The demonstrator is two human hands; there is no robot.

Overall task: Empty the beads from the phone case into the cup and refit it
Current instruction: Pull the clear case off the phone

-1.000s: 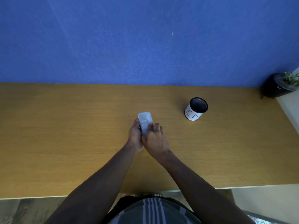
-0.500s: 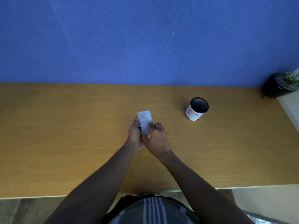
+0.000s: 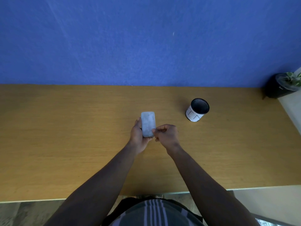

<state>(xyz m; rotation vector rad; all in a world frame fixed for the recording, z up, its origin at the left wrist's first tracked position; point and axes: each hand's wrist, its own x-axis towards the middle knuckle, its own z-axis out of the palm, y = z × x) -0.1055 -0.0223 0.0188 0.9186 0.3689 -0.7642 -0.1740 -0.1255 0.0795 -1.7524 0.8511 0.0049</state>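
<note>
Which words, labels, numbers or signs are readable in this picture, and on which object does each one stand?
Cup: thin dark line marks on its white side, angular shapes; they cannot be read as letters or a word.
Phone case, held in the left hand with the right hand at its edge: pale mottled surface, no text visible.
Table, wall, plant pot: no text.

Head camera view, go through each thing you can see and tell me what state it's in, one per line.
phone case: held over the table, beads not discernible
left hand: gripping the case
right hand: pinching the case's lower right edge
cup: upright, open, contents not visible
potted plant: upright at the far right
</note>
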